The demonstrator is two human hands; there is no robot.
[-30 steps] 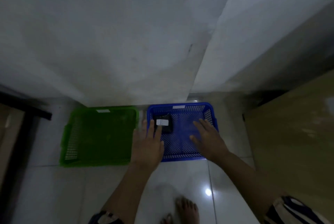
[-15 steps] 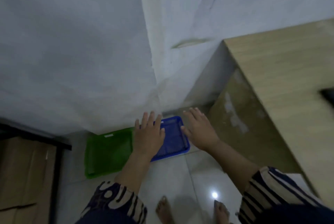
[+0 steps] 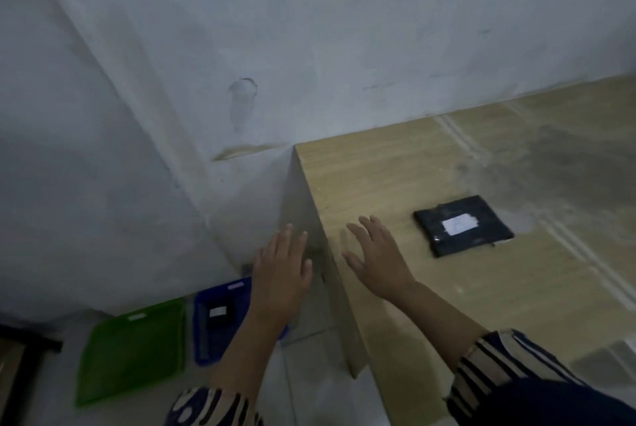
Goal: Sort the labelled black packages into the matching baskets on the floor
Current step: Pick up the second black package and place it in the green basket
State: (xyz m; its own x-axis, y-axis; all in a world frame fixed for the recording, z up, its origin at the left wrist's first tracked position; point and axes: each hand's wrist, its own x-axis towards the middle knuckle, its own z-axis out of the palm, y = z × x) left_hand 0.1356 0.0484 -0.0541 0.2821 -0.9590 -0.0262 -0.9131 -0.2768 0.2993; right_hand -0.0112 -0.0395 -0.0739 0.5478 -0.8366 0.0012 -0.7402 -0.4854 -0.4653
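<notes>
Both the left hand (image 3: 280, 274) and right hand (image 3: 375, 258) are spread and empty, while the black package (image 3: 463, 225) lying flat on the table (image 3: 395, 167) looks light, soft and slick, best pinched at an edge.

The table (image 3: 430, 191) is faced in pale wood-grain laminate, faintly sheened. A black package (image 3: 463, 225) in glossy plastic wrap carries a matt white paper label. Green basket (image 3: 132, 350) and blue basket (image 3: 203, 332) are moulded plastic. The floor (image 3: 303, 387) is smooth tile.
</notes>
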